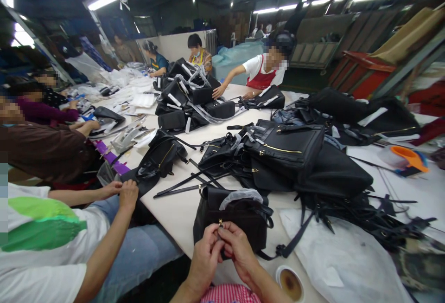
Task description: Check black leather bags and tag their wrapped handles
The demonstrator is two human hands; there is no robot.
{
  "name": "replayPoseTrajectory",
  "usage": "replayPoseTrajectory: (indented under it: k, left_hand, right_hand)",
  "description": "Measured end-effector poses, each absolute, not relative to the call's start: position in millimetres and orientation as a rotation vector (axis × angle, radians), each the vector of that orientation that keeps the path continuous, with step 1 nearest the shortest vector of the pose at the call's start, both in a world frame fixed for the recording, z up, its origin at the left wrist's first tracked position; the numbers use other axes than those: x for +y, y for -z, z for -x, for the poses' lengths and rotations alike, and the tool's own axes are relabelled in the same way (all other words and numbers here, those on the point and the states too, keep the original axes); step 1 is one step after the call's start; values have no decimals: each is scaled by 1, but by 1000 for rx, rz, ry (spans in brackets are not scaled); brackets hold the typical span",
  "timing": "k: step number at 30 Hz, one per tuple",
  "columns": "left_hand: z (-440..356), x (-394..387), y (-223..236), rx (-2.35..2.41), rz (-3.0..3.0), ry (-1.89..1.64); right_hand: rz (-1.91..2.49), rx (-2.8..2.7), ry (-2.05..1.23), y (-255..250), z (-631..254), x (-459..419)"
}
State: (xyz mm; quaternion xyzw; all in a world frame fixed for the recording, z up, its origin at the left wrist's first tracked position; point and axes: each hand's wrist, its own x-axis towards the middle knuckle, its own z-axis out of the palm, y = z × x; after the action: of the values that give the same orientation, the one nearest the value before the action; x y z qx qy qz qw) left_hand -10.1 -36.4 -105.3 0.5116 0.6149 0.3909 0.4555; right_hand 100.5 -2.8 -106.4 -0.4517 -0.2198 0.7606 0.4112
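A small black backpack (205, 210) stands upright on the table right in front of me, a strip of clear plastic wrap (241, 196) around its top handle. My left hand (208, 247) and my right hand (238, 245) meet at its front, fingers pinched together just below a small gold clasp (220, 222). Between the fingertips the piece being gripped is mostly hidden; it seems joined to the clasp, though I cannot make out its kind. A black strap (299, 238) trails from the bag to the right.
Black bags are piled behind (288, 150) and farther back (187, 94). A cup of brown liquid (290, 283) stands near my right forearm. Plastic sheeting (347, 256) and an orange tape dispenser (405, 157) lie right. A co-worker's hands (127, 194) work at left; others sit around the table.
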Motion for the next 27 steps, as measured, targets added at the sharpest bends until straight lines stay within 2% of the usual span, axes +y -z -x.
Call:
replayPoseTrajectory:
  k: [5, 8, 11, 14, 18, 22, 24, 27]
  left_hand:
    - [22, -44, 105, 1457, -1317, -929]
    - [41, -41, 102, 1620, -1339, -1066]
    - [61, -26, 101, 1811, -1349, -1213]
    - [74, -2, 104, 1700, -1374, -1160]
    - [82, 21, 103, 1441, -1368, -975]
    - [67, 11, 98, 1406, -1500, -868]
    - [51, -4, 99, 1450, -1594, -898]
    - [27, -24, 99, 1525, -1904, -939]
  right_hand:
    - [1210, -624, -1903, 107, -103, -1]
    - [1283, -720, -1873, 106, -115, -2]
    - [1393, -783, -1675, 98, -137, -2]
    - [1373, -772, -1536, 76, -155, 4]
    - [1240, -673, -1593, 37, -157, 18]
    - [1211, -572, -1738, 15, -144, 39]
    - [1266, -650, -1784, 10, -138, 49]
    - [1353, -937, -1686, 0, -132, 59]
